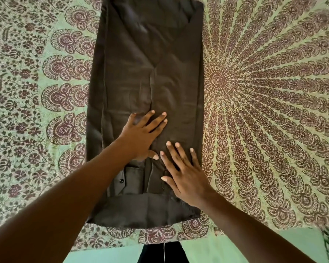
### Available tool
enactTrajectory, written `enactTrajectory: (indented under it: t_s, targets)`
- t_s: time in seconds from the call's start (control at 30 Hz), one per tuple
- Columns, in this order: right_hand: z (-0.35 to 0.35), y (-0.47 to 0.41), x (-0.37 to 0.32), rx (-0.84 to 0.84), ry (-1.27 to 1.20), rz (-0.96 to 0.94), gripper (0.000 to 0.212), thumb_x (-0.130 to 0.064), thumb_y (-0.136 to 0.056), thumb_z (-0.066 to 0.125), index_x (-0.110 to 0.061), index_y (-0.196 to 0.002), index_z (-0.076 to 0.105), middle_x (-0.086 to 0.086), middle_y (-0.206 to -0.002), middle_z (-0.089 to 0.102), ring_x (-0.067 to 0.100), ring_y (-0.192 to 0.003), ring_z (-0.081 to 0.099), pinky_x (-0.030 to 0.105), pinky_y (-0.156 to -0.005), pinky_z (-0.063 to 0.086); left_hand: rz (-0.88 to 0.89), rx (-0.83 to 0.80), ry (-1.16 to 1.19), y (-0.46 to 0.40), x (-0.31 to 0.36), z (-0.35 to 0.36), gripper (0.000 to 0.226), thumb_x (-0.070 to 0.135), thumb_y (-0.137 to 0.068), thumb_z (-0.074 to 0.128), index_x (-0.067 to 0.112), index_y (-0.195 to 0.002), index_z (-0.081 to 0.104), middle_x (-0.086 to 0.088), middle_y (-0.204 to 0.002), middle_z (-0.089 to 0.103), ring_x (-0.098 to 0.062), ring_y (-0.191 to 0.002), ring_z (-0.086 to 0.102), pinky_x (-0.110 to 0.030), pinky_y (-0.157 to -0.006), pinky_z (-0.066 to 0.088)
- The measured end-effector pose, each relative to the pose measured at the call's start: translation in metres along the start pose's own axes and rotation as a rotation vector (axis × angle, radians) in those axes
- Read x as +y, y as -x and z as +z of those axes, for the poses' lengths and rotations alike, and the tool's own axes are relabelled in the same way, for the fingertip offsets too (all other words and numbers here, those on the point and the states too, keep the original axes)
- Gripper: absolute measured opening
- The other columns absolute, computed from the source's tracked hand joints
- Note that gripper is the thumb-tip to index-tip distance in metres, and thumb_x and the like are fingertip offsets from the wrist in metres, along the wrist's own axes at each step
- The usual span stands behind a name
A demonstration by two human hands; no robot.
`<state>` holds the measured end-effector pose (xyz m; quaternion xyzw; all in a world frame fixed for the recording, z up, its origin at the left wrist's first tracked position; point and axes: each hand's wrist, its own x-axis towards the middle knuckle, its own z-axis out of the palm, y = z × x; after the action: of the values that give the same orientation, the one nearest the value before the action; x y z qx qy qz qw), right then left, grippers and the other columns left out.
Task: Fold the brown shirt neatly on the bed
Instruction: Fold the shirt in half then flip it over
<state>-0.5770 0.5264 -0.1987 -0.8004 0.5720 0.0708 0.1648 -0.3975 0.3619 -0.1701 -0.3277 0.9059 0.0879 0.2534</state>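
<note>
The brown shirt [146,88] lies flat as a long folded rectangle on the patterned bedspread [264,103], its near end close to the bed's near edge. A buttoned cuff [122,180] shows at that end. Your left hand [141,135] and right hand [186,173] both press flat on the shirt, fingers spread, gripping nothing.

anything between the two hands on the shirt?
Head view: only brown shirt fabric lies between the left hand and right hand, both flat on it; the left thumb nearly meets the right index fingertip.
</note>
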Motion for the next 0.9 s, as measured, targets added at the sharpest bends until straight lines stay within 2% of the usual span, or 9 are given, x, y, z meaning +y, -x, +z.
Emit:
enactTrajectory:
  t_s: [0.17, 0.23, 0.3, 0.37, 0.43, 0.57, 0.67, 0.77, 0.9]
  targets:
    - [-0.011, 0.018, -0.003, 0.033, -0.186, -0.084, 0.062, -0.05, -0.11, 0.026, -0.022, -0.165, 0.02, 0.007, -0.174, 0.005, 0.028, -0.161, -0.002, 0.055, -0.127, 0.017, -0.07, 0.171, 0.159, 0.032, 0.019, -0.002, 0.096, 0.067, -0.094, 0.049, 0.021, -0.164, 0.002, -0.002, -0.172, -0.008, -0.027, -0.158, 0.006, -0.056, -0.12, 0.027]
    - [-0.019, 0.024, 0.004, 0.095, -0.268, -0.034, 0.064, -0.033, -0.105, 0.048, -0.019, -0.163, 0.024, 0.011, -0.173, 0.011, 0.03, -0.159, 0.005, 0.055, -0.124, 0.027, -0.138, 0.265, 0.282, 0.061, 0.021, 0.001, 0.078, 0.052, -0.096, 0.055, 0.025, -0.162, 0.023, 0.001, -0.17, 0.014, -0.026, -0.153, 0.023, -0.052, -0.114, 0.036]
    - [-0.027, 0.029, 0.016, 0.115, -0.232, -0.009, 0.093, -0.015, -0.081, 0.079, -0.015, -0.159, 0.03, 0.014, -0.17, 0.019, 0.034, -0.156, 0.016, 0.058, -0.117, 0.039, -0.188, 0.304, 0.337, 0.093, 0.014, 0.012, 0.071, 0.032, -0.089, 0.065, 0.028, -0.154, 0.037, 0.001, -0.161, 0.029, -0.028, -0.142, 0.038, -0.05, -0.104, 0.045]
    - [-0.032, 0.034, 0.033, 0.093, -0.105, -0.067, 0.11, -0.007, -0.063, 0.088, -0.016, -0.158, 0.032, 0.015, -0.17, 0.018, 0.036, -0.156, 0.016, 0.058, -0.116, 0.04, -0.218, 0.274, 0.305, 0.124, -0.002, 0.03, 0.08, 0.015, -0.074, 0.076, 0.029, -0.147, 0.047, -0.004, -0.154, 0.038, -0.034, -0.131, 0.048, -0.053, -0.094, 0.052]
    - [-0.032, 0.041, 0.05, 0.035, 0.007, -0.192, 0.115, -0.002, -0.064, 0.083, -0.021, -0.162, 0.027, 0.013, -0.173, 0.005, 0.035, -0.159, 0.004, 0.058, -0.121, 0.031, -0.213, 0.192, 0.208, 0.15, -0.023, 0.053, 0.097, 0.003, -0.061, 0.084, 0.029, -0.148, 0.049, -0.013, -0.154, 0.041, -0.041, -0.128, 0.051, -0.058, -0.09, 0.055]
    - [-0.028, 0.048, 0.06, -0.1, 0.136, -0.356, 0.122, -0.003, -0.067, 0.083, -0.031, -0.165, 0.016, 0.005, -0.174, -0.004, 0.03, -0.16, -0.003, 0.054, -0.126, 0.017, -0.176, 0.13, 0.099, 0.187, -0.049, 0.092, 0.119, -0.019, -0.059, 0.071, 0.042, -0.155, 0.036, -0.016, -0.165, 0.028, -0.048, -0.134, 0.047, -0.063, -0.083, 0.057]
    - [-0.025, 0.042, 0.051, -0.163, 0.15, -0.401, 0.108, -0.021, -0.071, 0.078, -0.034, -0.163, 0.022, 0.006, -0.174, 0.005, 0.028, -0.161, 0.001, 0.054, -0.127, 0.015, -0.158, 0.162, 0.152, 0.193, -0.05, 0.101, 0.116, -0.018, -0.063, 0.07, 0.047, -0.153, 0.035, -0.012, -0.166, 0.026, -0.046, -0.136, 0.042, -0.063, -0.082, 0.058]
    - [-0.023, 0.036, 0.048, -0.146, 0.154, -0.431, 0.102, -0.035, -0.067, 0.082, -0.03, -0.158, 0.036, 0.011, -0.171, 0.02, 0.03, -0.158, 0.017, 0.054, -0.127, 0.019, -0.206, 0.192, 0.252, 0.184, -0.047, 0.1, 0.098, -0.004, -0.072, 0.077, 0.051, -0.146, 0.045, -0.01, -0.165, 0.025, -0.045, -0.136, 0.036, -0.068, -0.095, 0.05]
    - [-0.017, 0.032, 0.04, -0.063, 0.167, -0.444, 0.096, -0.031, -0.058, 0.092, -0.024, -0.146, 0.056, 0.018, -0.161, 0.041, 0.034, -0.15, 0.039, 0.058, -0.117, 0.024, -0.204, 0.235, 0.315, 0.175, -0.042, 0.094, 0.076, 0.013, -0.061, 0.093, 0.045, -0.125, 0.067, -0.01, -0.164, 0.027, -0.047, -0.135, 0.034, -0.07, -0.099, 0.038]
